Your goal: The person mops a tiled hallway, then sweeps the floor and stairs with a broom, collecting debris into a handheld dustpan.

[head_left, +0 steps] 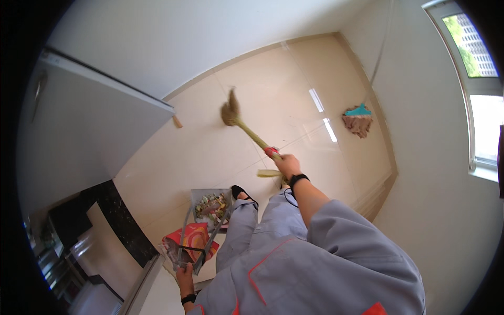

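My right hand (289, 164) grips a natural-fibre broom (252, 133) near a red binding. The broom's brown, split brush end (230, 112) is blurred and points away from me over the floor; I cannot tell whether it touches. A flat yellow-green strip (269, 173) sticks out below that hand. At lower left, my left hand (186, 274) is closed around the upper end of the handle frame of a grey dustpan (191, 202). Mixed scraps (212, 208) lie inside the pan, beside my foot. A red printed bag (195, 238) sits within the handle frame, close to my left hand.
Glossy beige floor tiles (275, 78) bear small dark specks. A mop (358, 122) with a turquoise head leans at the right wall, near a window (472, 78). An open grey door (98, 118) stands left, a wooden wedge (177, 121) by its edge.
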A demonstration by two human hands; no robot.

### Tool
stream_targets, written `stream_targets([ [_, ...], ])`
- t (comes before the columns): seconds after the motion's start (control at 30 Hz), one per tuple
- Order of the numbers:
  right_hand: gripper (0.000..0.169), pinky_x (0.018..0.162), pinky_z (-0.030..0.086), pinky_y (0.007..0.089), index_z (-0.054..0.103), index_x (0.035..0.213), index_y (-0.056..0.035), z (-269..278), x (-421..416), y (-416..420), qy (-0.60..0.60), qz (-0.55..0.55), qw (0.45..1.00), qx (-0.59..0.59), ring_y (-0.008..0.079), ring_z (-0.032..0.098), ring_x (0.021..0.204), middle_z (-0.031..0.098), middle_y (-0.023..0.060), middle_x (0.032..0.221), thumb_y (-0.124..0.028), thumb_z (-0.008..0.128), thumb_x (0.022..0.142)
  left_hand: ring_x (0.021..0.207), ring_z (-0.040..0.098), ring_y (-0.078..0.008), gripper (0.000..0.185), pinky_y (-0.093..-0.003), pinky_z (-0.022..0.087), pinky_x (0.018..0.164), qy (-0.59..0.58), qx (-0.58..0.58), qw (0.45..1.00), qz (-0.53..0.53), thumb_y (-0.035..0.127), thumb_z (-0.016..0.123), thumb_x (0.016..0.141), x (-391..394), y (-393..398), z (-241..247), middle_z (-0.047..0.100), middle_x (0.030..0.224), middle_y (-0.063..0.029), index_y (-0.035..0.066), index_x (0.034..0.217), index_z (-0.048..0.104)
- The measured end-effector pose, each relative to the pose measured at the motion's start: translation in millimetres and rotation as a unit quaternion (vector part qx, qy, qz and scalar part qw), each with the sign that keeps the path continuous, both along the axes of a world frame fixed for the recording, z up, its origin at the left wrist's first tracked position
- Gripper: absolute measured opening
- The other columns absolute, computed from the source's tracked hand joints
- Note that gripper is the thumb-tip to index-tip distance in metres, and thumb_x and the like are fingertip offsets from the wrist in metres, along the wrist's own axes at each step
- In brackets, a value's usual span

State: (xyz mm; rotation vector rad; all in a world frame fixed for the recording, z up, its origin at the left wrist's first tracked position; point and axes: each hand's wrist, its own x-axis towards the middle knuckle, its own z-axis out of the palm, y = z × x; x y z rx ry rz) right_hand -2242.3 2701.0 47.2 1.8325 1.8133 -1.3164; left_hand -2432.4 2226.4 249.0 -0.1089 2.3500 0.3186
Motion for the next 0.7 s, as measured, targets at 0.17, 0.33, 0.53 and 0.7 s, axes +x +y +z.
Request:
stream_targets([
  [0.17,0.033,0.073,0.048,0.0356,0.067,0.094,-0.0106,67,133,-20,-0.077,-0.176,0.979,-0.064,0.0279,0.063,0.077,0.065,0.015,0.077,-0.032,0.061,0.07,0.066,0.046,-0.0127,0.041,-0.0296,0.04,0.058,-0.022,0.096,0.995,0.0,0.032,0.062,0.081,-21,48,-33,0.055,0.069,-0.0063,-0.008,0.073,0.057],
  [0.33,0.032,0.066,0.049,0.0331,0.067,0.095,-0.0069,117,295,26,-0.021,-0.131,0.989,0.071,0.0245,0.063,0.068,0.064,0.0153,0.073,-0.023,0.064,0.068,0.066,0.046,-0.0113,0.041,-0.0291,0.04,0.059,0.019,0.114,0.987,-0.107,0.032,0.06,0.082,34,166,-33,0.055,0.067,-0.0044,-0.007,0.074,0.057],
  [0.53,0.026,0.066,0.048,0.0439,0.057,0.095,-0.0078,98,414,163,-0.148,0.029,0.968,0.199,0.0352,0.059,0.076,0.062,0.0155,0.079,-0.014,0.059,0.07,0.064,0.047,-0.0099,0.032,-0.029,0.041,0.058,0.069,0.118,0.971,-0.198,0.025,0.06,0.083,116,298,-9,0.056,0.066,-0.0033,-0.007,0.078,0.058],
  [0.7,0.012,0.065,0.049,0.0414,0.056,0.084,-0.0048,16,441,328,-0.145,0.12,0.965,0.184,0.0328,0.061,0.075,0.061,0.0158,0.078,-0.008,0.054,0.072,0.06,0.044,-0.0083,0.032,-0.028,0.039,0.055,0.081,0.072,0.948,-0.299,0.025,0.061,0.081,184,441,-23,0.052,0.061,-0.0014,-0.005,0.074,0.056],
])
